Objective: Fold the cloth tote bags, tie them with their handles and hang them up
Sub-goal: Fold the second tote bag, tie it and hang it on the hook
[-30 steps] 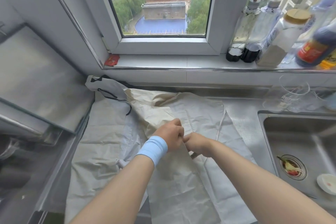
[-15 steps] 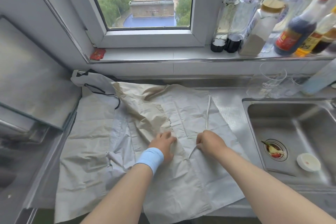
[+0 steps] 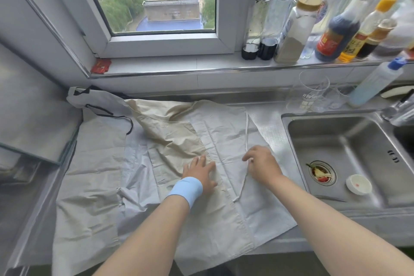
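Fingers [image 3: 202,160] of the left hand [image 3: 199,172] lay spread and flat on the white tote bag [image 3: 226,134], a blue wristband [image 3: 186,188] at the wrist. The right hand [image 3: 263,167] sat near it, fingers bent down onto the bag's thin handle [image 3: 246,132]; whether it pinched that handle I could not tell. A cream bag [image 3: 170,132] lay crumpled at its left, touching it, with more pale bags [image 3: 89,186] covering the steel counter [image 3: 268,127]. Their front edges hung over the counter and out of view. Beside them was the sink [image 3: 336,141]; bottles [image 3: 336,36] lined the windowsill [image 3: 179,67], those at far right blurred and cut off.
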The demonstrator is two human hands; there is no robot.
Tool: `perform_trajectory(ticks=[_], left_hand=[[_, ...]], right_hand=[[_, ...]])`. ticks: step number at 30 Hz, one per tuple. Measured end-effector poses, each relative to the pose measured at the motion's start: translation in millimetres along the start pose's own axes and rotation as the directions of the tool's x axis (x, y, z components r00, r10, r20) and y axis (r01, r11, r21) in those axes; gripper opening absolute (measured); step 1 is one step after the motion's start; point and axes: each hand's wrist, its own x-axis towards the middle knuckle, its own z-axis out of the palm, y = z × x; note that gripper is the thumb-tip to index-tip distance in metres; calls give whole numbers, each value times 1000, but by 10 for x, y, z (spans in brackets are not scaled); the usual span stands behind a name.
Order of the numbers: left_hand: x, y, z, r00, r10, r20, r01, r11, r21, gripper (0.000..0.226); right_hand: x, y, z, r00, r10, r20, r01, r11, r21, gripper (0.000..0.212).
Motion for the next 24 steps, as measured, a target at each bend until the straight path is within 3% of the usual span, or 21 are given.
perform_trajectory(ticks=[2,4,6,8,13,15,18,20,22,24], left_hand=[[-35,63,11,993,2,-117,-6,999,-38,59],[-106,155,40,980,13,-198,-25,998,-60,52],[-164,270,78,980,38,-196,-53,996,-70,52],[-189,359,133,992,58,-112,-67,995,-71,60],[-240,423,280,996,86,11,-87,993,80,67],[-281,431,311,995,92,27,-94,992,83,68],[-294,382,288,996,86,24,-81,985,-154,69],[-337,340,206,997,68,-27,-72,891,-447,63],[-454,298,67,999,-11,-53,-32,674,-738,48],[-585,232,-100,997,-67,37,62,431,-900,33]], right_hand=[[-45,68,-65,976,215,-33,-217,972,-86,35],[-131,129,-114,904,422,62,-407,897,-174,64],[-206,192,-140,846,528,76,-511,843,-170,95],[-233,229,-155,815,575,73,-558,812,-175,102],[-285,287,-183,819,569,77,-506,779,-370,44],[-335,245,-209,830,523,192,-486,848,-210,30],[-372,16,-300,870,367,330,-433,888,154,20],[-389,-208,-388,895,262,362,-363,898,247,10],[-408,-473,-496,917,157,367,-264,928,263,8],[-445,-731,-568,932,56,359,-164,947,277,25]])
